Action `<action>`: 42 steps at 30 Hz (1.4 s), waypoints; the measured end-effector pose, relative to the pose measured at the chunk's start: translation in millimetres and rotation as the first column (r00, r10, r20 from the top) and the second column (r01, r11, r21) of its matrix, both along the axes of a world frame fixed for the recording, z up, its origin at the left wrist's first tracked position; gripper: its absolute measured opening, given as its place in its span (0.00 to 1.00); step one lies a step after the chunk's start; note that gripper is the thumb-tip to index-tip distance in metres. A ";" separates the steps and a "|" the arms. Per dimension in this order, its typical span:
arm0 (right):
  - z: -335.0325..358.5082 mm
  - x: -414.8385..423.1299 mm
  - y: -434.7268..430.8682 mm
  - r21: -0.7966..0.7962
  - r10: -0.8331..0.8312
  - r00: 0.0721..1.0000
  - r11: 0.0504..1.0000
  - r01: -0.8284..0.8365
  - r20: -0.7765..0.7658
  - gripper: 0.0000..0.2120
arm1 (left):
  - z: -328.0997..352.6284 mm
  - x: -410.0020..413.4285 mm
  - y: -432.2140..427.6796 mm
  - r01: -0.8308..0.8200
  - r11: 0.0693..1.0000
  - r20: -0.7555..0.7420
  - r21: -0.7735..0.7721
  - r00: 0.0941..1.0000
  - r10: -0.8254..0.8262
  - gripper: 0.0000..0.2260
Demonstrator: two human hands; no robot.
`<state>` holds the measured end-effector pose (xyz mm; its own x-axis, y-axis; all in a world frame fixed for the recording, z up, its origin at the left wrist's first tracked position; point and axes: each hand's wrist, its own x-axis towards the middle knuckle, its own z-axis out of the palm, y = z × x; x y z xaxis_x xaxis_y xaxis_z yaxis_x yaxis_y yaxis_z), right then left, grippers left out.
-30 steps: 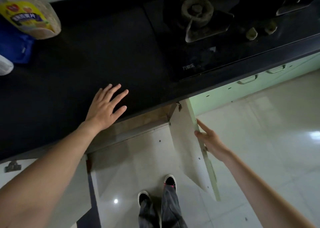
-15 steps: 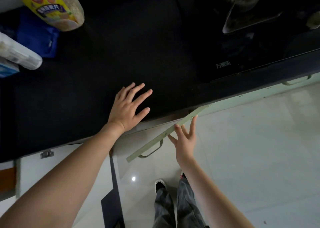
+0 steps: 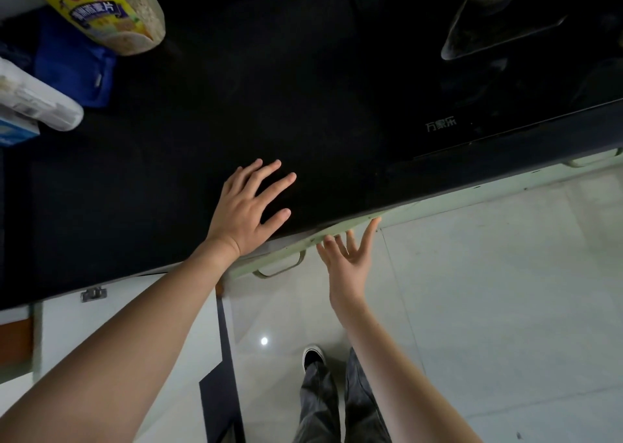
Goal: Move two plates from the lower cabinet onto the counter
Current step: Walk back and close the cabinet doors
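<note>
Both hands point(image 3: 247, 208) empty beside cabinet door point(image 3: 340, 232).

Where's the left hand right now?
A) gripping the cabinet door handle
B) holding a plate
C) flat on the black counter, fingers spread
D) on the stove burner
C: the left hand lies palm-down with fingers spread on the black counter, holding nothing; the green cabinet door and its handle are nearer the open right hand.
</note>
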<state>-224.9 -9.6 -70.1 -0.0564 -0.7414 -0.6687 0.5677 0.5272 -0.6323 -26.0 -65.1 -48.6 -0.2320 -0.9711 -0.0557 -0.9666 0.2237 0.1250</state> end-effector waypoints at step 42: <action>84.3 212.4 11.3 0.150 0.112 -0.198 -0.334 -0.930 -0.974 0.24 | 46.1 159.3 308.0 -0.945 0.311 -0.439 0.101 0.238 0.866 0.16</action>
